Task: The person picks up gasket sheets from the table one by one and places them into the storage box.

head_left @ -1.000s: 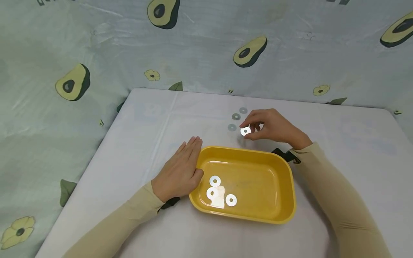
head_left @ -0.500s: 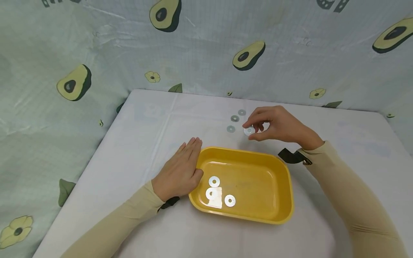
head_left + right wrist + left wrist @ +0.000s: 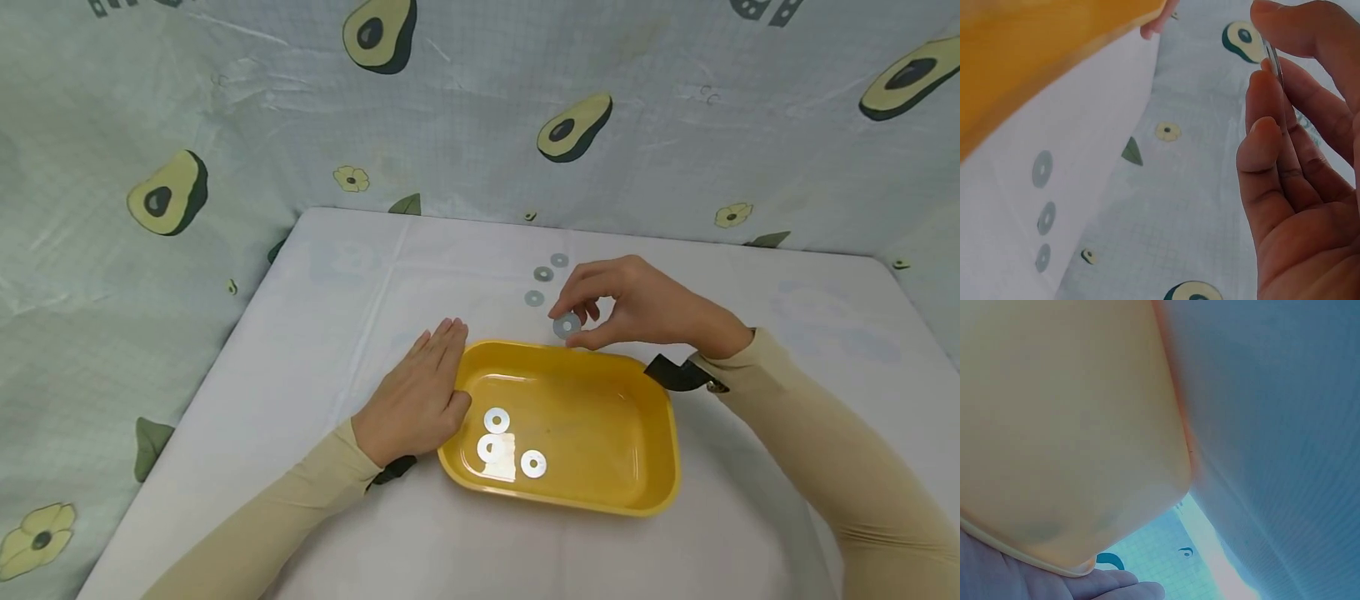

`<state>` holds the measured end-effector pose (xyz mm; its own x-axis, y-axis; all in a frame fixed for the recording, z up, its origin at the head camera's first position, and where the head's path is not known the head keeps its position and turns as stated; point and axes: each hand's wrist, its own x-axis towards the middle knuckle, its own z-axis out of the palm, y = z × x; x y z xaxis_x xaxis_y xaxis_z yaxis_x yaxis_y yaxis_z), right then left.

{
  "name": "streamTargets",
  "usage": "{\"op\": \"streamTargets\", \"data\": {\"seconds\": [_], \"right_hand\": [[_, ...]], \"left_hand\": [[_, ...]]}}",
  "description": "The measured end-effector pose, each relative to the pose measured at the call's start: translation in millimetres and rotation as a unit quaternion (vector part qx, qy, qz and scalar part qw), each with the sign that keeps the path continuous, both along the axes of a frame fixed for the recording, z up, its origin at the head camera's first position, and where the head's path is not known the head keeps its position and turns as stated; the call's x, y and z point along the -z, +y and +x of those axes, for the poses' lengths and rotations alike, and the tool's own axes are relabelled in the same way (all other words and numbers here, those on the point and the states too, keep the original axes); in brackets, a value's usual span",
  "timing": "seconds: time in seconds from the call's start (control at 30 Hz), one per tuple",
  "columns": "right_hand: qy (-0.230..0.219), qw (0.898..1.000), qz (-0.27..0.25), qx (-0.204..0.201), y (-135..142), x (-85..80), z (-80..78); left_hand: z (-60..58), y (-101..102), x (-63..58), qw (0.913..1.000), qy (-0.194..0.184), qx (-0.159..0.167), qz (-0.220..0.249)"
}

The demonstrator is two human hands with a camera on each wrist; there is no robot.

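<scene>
My right hand (image 3: pixel 637 304) pinches a flat metal washer (image 3: pixel 567 326) between thumb and fingers, just behind the far rim of a yellow tray (image 3: pixel 667 450). From the right wrist view the held washer (image 3: pixel 1274 62) appears edge-on. Fingers straight, my left hand (image 3: pixel 412 396) rests against the tray's left side; the left wrist view has its fingers (image 3: pixel 1110 584) at the tray's rim. Inside the tray lie three washers, one upper (image 3: pixel 497 420), one lower left (image 3: pixel 491 448) partly lost in glare, and one to the right (image 3: pixel 533 463).
On the white tabletop (image 3: pixel 360 275) beyond the tray lie three more washers: a near one (image 3: pixel 534 297), a middle one (image 3: pixel 543 273) and a far one (image 3: pixel 559 260). An avocado-patterned cloth (image 3: pixel 465 100) hangs behind the table and along its left.
My right hand, pinching the washer, shifted slightly right and then came nearer to the tray's far rim. My left hand stayed at the tray's left side.
</scene>
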<state>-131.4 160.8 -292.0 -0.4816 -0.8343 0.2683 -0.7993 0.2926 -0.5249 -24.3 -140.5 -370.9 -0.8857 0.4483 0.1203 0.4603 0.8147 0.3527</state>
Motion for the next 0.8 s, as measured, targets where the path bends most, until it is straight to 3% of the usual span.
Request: {"op": "streamTargets", "data": {"seconds": [0.47,0.8], "right_hand": [[-0.082,0.994,0.046,-0.054,-17.6,10.9,19.0],[-0.135,0.982,0.095,-0.097,-33.5,26.4,26.4]], "left_hand": [[-0.5,0.4,0.2,1.0000,0.002,0.001,-0.002],[-1.0,0.3,-0.5,1.0000,-0.003,0.000,-0.005]]}}
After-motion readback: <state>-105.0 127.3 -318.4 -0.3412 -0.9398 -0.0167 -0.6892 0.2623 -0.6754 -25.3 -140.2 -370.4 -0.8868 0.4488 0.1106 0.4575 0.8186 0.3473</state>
